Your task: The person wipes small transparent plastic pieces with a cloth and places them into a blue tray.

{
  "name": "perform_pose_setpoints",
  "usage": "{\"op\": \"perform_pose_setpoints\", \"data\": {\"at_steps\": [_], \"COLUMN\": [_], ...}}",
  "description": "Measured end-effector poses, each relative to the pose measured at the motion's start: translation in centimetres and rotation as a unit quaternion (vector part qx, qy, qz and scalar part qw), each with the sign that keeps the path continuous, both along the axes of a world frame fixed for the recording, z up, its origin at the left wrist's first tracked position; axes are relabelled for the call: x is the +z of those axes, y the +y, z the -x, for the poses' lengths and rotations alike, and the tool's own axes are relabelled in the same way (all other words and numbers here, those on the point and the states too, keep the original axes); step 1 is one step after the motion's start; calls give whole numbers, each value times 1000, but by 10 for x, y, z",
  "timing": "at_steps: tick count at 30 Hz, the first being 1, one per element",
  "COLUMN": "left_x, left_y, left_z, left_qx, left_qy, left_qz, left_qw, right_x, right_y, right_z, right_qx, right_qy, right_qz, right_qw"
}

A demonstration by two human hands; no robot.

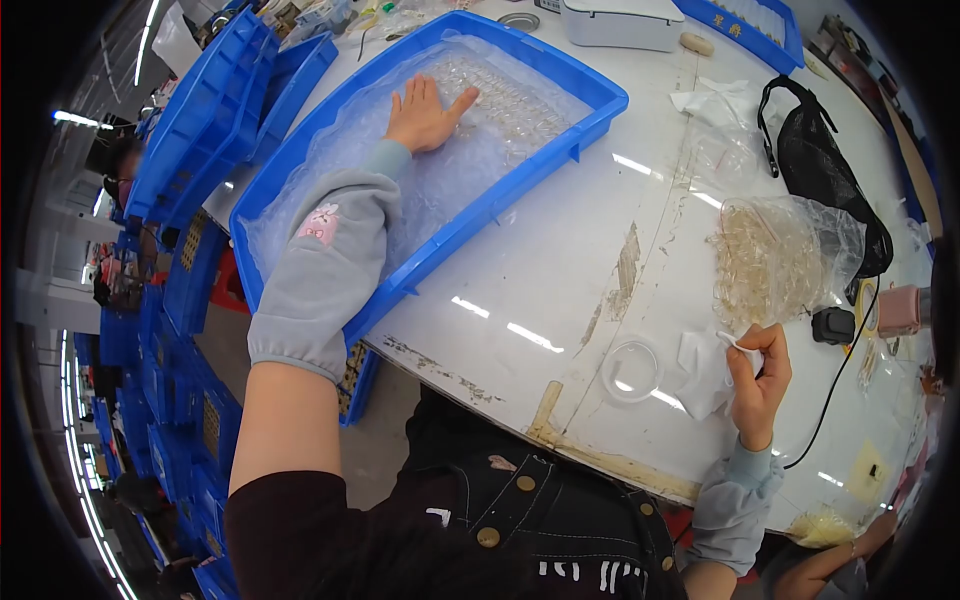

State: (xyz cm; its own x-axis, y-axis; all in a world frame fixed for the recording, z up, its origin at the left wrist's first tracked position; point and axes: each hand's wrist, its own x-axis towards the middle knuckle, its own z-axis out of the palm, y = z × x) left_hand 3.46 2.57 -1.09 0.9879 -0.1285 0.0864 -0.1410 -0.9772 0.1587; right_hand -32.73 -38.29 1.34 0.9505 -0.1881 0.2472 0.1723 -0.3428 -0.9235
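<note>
Left hand point(422, 117) laid, fingers spread, on plastic film point(425, 200) in blue tray point(480, 218). White material point(706, 374) pinched by right hand point(760, 388).

Blue tray point(478, 222) on wht table point(560, 260), clear pcs point(512, 108) atop plastic film point(445, 190)

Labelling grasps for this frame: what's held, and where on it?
The right hand pinches a crumpled white sheet at its edge, between thumb and fingers. The left hand lies spread within the blue tray, seemingly gripping nothing.
</note>
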Motion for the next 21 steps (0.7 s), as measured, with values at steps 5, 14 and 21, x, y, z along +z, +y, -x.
{"op": "perform_pose_setpoints", "data": {"at_steps": [5, 14, 21], "left_x": [-5, -7, 3], "left_y": [2, 3, 16], "left_z": [-6, -4, 13], "left_qx": [1, -1, 16], "left_qy": [19, 16, 8], "left_qz": [14, -1, -2], "left_qw": [1000, 1000, 1000], "right_x": [0, 2, 0], "right_y": [-1, 0, -2], "right_z": [-1, 0, 1], "right_qx": [-2, -1, -2], "right_qy": [-1, 2, -6], "right_qz": [4, 8, 4], "right_qw": [1000, 1000, 1000]}}
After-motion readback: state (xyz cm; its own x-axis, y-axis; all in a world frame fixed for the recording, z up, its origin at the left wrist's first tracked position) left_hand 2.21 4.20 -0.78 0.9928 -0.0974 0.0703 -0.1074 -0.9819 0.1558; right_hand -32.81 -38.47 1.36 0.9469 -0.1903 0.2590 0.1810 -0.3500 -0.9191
